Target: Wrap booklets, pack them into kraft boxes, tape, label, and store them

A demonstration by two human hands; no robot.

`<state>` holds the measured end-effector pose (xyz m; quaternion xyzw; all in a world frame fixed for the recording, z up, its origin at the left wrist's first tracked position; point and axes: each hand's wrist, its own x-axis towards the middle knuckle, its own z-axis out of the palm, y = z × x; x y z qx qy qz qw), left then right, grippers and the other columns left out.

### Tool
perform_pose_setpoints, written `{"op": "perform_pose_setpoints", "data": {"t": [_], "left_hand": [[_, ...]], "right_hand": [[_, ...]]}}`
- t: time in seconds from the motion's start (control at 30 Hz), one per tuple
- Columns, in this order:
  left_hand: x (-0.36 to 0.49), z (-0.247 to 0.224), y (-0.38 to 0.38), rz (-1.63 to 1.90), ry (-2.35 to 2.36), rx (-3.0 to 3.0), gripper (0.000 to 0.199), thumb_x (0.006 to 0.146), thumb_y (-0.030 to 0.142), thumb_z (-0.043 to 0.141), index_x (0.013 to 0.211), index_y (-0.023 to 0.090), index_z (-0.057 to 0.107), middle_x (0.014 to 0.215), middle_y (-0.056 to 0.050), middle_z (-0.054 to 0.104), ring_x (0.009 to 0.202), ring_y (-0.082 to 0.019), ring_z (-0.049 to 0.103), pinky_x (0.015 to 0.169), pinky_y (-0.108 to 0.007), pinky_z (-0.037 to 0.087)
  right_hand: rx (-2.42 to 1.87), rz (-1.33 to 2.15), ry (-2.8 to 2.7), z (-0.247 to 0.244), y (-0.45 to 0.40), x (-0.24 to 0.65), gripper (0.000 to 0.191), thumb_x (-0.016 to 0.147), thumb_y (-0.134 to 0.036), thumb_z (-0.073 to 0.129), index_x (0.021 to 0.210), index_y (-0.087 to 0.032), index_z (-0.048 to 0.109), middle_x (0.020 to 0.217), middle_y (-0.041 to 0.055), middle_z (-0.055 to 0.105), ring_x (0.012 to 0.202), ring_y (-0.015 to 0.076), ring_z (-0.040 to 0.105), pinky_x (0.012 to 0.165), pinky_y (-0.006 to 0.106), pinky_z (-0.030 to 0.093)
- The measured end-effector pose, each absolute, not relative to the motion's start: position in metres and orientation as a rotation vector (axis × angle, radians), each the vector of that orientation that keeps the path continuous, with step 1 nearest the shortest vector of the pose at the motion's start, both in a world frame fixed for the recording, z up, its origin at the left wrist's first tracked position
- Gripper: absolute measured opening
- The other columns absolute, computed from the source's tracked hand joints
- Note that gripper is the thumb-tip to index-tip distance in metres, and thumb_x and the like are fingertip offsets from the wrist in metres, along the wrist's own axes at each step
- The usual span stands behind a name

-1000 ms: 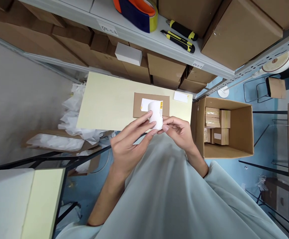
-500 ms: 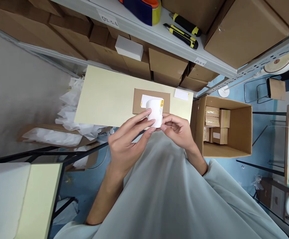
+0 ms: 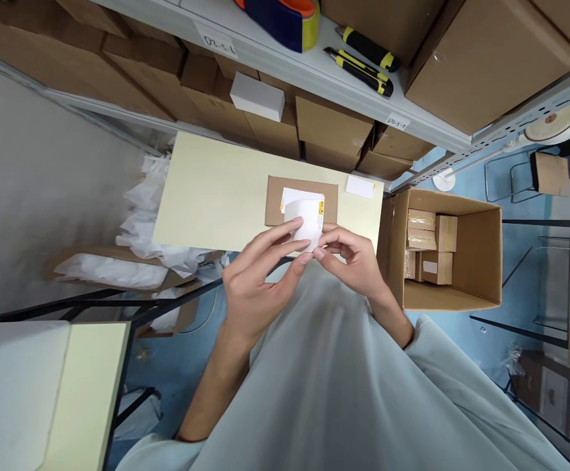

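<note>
A white card-like label (image 3: 307,222) with a yellow printed corner is held between both hands, its upper part curving a little. My left hand (image 3: 265,268) has its fingertips on the label's left side and lower edge. My right hand (image 3: 348,255) pinches the lower right corner between thumb and curled fingers. Just beyond lies a flat brown cardboard box (image 3: 275,196) on the pale table, with another white paper (image 3: 292,193) on top, partly hidden by the held one. A further white label (image 3: 360,186) rests on the table to the right.
A pale yellow table (image 3: 206,190) stretches ahead below a shelf (image 3: 275,65) bearing tape and utility knives (image 3: 361,69). At right, an open carton (image 3: 476,255) holds several small taped boxes. Crumpled white packing material (image 3: 142,209) lies at left.
The held label has shifted slightly down, bending differently, and its top edge now looks straighter. My right thumb has moved slightly left along its lower corner. The view has drifted a little.
</note>
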<state>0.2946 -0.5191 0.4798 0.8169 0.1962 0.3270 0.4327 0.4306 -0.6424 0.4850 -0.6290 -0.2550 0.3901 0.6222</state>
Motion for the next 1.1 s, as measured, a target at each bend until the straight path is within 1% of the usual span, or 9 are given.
{"op": "perform_pose_setpoints", "data": {"t": [0.17, 0.23, 0.33, 0.47, 0.6, 0.8, 0.93, 1.03, 1.1], "left_hand": [[0.291, 0.479, -0.519, 0.846, 0.545, 1.905, 0.013, 0.108, 0.035, 0.071, 0.106, 0.026, 0.080, 0.128, -0.006, 0.082, 0.122, -0.024, 0.079, 0.109, -0.046, 0.067], [0.289, 0.478, -0.516, 0.851, 0.571, 1.825, 0.013, 0.109, 0.034, 0.069, 0.105, 0.026, 0.078, 0.126, -0.006, 0.082, 0.123, -0.024, 0.078, 0.109, -0.046, 0.066], [0.283, 0.476, -0.507, 0.805, 0.563, 1.782, 0.014, 0.109, 0.037, 0.069, 0.107, 0.025, 0.076, 0.126, -0.008, 0.082, 0.126, -0.025, 0.077, 0.112, -0.047, 0.065], [0.273, 0.473, -0.487, 0.787, 0.486, 1.811, 0.012, 0.104, 0.034, 0.077, 0.112, 0.025, 0.076, 0.130, -0.008, 0.080, 0.128, -0.026, 0.076, 0.113, -0.048, 0.064], [0.262, 0.464, -0.463, 0.834, 0.501, 1.814, 0.005, 0.105, 0.028, 0.074, 0.106, 0.025, 0.078, 0.130, -0.007, 0.081, 0.123, -0.024, 0.078, 0.109, -0.044, 0.065], [0.245, 0.447, -0.409, 0.778, 0.557, 1.817, 0.012, 0.107, 0.035, 0.071, 0.107, 0.025, 0.078, 0.128, -0.007, 0.082, 0.123, -0.024, 0.078, 0.109, -0.043, 0.065], [0.232, 0.439, -0.359, 0.749, 0.593, 1.743, 0.011, 0.106, 0.034, 0.072, 0.105, 0.025, 0.078, 0.126, -0.006, 0.082, 0.119, -0.022, 0.079, 0.107, -0.039, 0.064], [0.223, 0.431, -0.316, 0.751, 0.662, 1.626, 0.010, 0.107, 0.031, 0.070, 0.104, 0.024, 0.076, 0.120, -0.006, 0.083, 0.117, -0.021, 0.079, 0.108, -0.039, 0.063], [0.218, 0.420, -0.288, 0.734, 0.729, 1.500, 0.013, 0.107, 0.034, 0.069, 0.102, 0.023, 0.075, 0.116, -0.006, 0.083, 0.117, -0.022, 0.078, 0.107, -0.039, 0.062]], "right_hand": [[-1.426, 0.918, -0.605, 0.484, -0.635, 0.426, 0.038, 0.084, -0.060, 0.092, 0.091, -0.025, 0.078, 0.122, 0.0065, 0.079, 0.113, 0.0223, 0.077, 0.100, 0.038, 0.069], [-1.433, 0.932, -0.613, 0.484, -0.630, 0.423, 0.036, 0.085, -0.058, 0.092, 0.091, -0.025, 0.078, 0.124, 0.0068, 0.078, 0.112, 0.0219, 0.077, 0.100, 0.037, 0.069], [-1.456, 0.945, -0.620, 0.482, -0.621, 0.419, 0.036, 0.086, -0.058, 0.091, 0.090, -0.025, 0.077, 0.129, 0.0073, 0.077, 0.108, 0.0206, 0.077, 0.099, 0.037, 0.069], [-1.468, 0.940, -0.654, 0.478, -0.604, 0.412, 0.035, 0.089, -0.058, 0.089, 0.090, -0.026, 0.077, 0.119, 0.0064, 0.077, 0.106, 0.0201, 0.075, 0.096, 0.035, 0.069], [-1.471, 0.937, -0.678, 0.475, -0.579, 0.405, 0.037, 0.094, -0.062, 0.083, 0.093, -0.026, 0.078, 0.119, 0.0068, 0.076, 0.110, 0.0209, 0.074, 0.096, 0.036, 0.069], [-1.562, 0.954, -0.691, 0.468, -0.524, 0.390, 0.037, 0.096, -0.062, 0.081, 0.094, -0.025, 0.076, 0.120, 0.0075, 0.074, 0.106, 0.0202, 0.074, 0.096, 0.037, 0.069], [-1.596, 0.962, -0.716, 0.463, -0.473, 0.378, 0.030, 0.100, -0.055, 0.077, 0.096, -0.025, 0.076, 0.122, 0.0077, 0.073, 0.106, 0.0197, 0.074, 0.095, 0.037, 0.068], [-1.657, 0.996, -0.750, 0.457, -0.426, 0.369, 0.025, 0.100, -0.049, 0.076, 0.095, -0.025, 0.075, 0.121, 0.0068, 0.074, 0.105, 0.0189, 0.074, 0.092, 0.035, 0.068], [-1.698, 1.033, -0.790, 0.450, -0.392, 0.363, 0.021, 0.100, -0.045, 0.075, 0.094, -0.025, 0.075, 0.119, 0.0064, 0.075, 0.103, 0.0185, 0.073, 0.090, 0.033, 0.067]]}}
